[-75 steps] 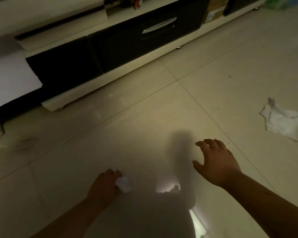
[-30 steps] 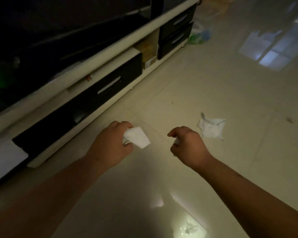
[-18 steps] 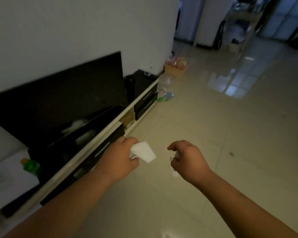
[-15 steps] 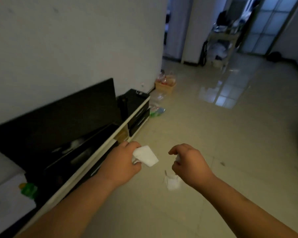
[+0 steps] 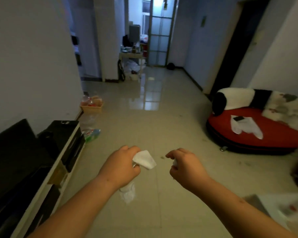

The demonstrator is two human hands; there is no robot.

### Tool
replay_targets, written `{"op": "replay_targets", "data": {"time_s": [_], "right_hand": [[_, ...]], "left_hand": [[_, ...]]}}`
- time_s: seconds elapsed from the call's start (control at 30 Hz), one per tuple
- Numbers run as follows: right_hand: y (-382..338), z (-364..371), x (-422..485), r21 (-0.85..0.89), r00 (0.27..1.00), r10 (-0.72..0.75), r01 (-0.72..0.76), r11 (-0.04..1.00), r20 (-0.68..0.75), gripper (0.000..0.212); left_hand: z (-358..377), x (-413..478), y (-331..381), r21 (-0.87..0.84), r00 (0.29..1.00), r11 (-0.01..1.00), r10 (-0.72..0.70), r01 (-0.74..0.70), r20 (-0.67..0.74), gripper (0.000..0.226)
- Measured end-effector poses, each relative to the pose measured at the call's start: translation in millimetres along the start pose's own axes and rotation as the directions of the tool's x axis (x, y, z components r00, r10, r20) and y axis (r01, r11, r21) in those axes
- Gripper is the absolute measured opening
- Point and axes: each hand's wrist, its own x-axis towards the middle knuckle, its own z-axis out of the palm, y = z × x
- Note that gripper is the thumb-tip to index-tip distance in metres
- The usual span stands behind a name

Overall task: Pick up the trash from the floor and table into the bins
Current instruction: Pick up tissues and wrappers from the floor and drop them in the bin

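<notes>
My left hand is closed on a white tissue that sticks out past my thumb. My right hand is closed on a small white scrap of paper, mostly hidden inside the fist. Both hands are held out at mid height over the tiled floor. Another crumpled white tissue lies on the floor just below my left wrist. No bin is clearly in view.
A low TV stand with a dark screen runs along the left wall. A tan basket and plastic bags sit by that wall. A red sofa stands on the right. A table corner shows at lower right.
My view rose from the floor to the room ahead. My right hand closed on a small scrap. The floor tissue slid from right of my hands to below my left wrist.
</notes>
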Motion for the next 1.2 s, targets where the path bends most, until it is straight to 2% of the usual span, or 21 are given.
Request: {"op": "replay_targets", "data": {"time_s": [0.17,0.3,0.43,0.67,0.77,0.87,0.97,1.2], "right_hand": [[36.0,-46.7,-91.3,0.022,0.965,0.247,-0.246,0.969,-0.088,0.046],[77.5,-98.5,-196.1,0.006,0.877,0.434,-0.442,0.897,-0.204,0.046],[124.7,-149.6,-323.4,-0.005,0.746,0.576,-0.613,0.79,-0.334,0.039],[195.5,-201.3,-558.0,0.098,0.459,0.771,-0.83,0.55,-0.441,0.042],[217.9,-207.5,-641.7,0.138,0.348,0.817,-0.881,0.453,-0.46,0.043],[235.4,-202.8,-696.9,0.167,0.271,0.853,-0.911,0.377,-0.446,0.043],[260.1,-192.4,-721.6,0.206,0.246,0.869,-0.91,0.359,-0.431,0.043],[339.3,-163.1,-707.8,0.272,0.234,0.897,-0.897,0.347,-0.374,0.043]], "left_hand": [[28.6,14.0,76.1,-0.076,0.971,0.977,0.207,-0.199,0.117,0.022],[66.9,7.0,181.2,-0.194,0.879,0.903,0.42,-0.383,0.225,0.024],[117.7,-24.5,307.9,-0.288,0.743,0.801,0.596,-0.525,0.303,0.028],[217.7,-132.7,519.6,-0.38,0.483,0.591,0.804,-0.711,0.348,0.04],[259.2,-184.4,585.4,-0.424,0.392,0.51,0.856,-0.748,0.338,0.047],[298.4,-225.5,624.2,-0.452,0.326,0.486,0.862,-0.748,0.388,0.051],[335.8,-243.9,643.3,-0.446,0.279,0.48,0.851,-0.755,0.444,0.056],[419.9,-221.5,663.9,-0.424,0.245,0.512,0.805,-0.747,0.54,0.052]]}}
